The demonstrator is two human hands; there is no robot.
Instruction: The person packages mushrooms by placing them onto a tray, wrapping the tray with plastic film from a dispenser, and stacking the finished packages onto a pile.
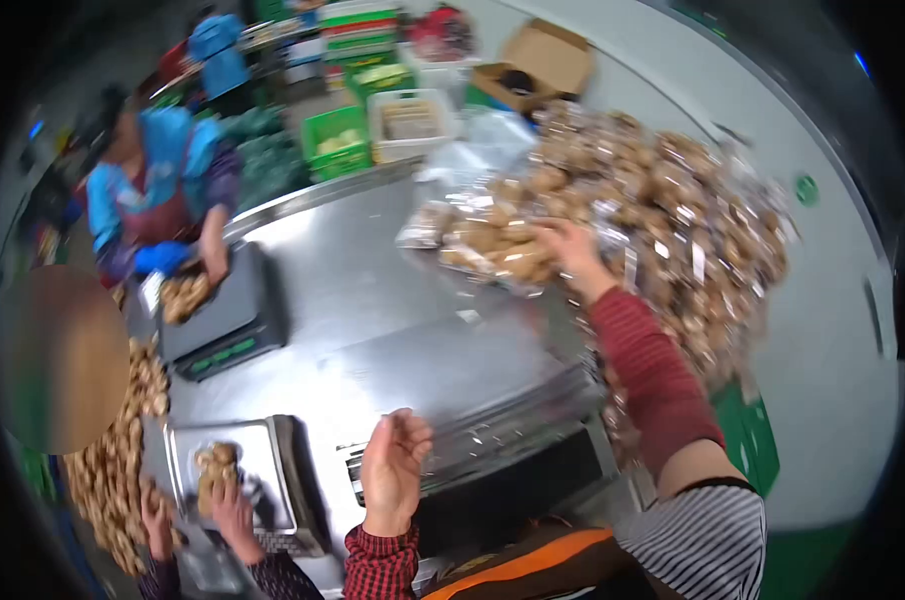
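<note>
My right hand [570,252] reaches out to a clear plastic bag of brown, potato-like produce [498,245], with its fingers on the bag's right end. Motion blur softens that spot, but the fingers seem to grip the film. Just beyond rises a big heap of similar filled bags [663,210]. My left hand [393,475] hovers by the left end of a bag-sealing machine [513,440], fingers loosely curled and apart, nothing in them. The machine has a metal top and a dark front.
A steel table [373,250] carries two scales: a dark one [213,310] and a silver one [233,480]. A co-worker in blue [153,190] handles produce at the dark scale; another person's hands [233,515] work at the silver one. Loose produce [123,470] lies left. Crates [335,140] stand behind.
</note>
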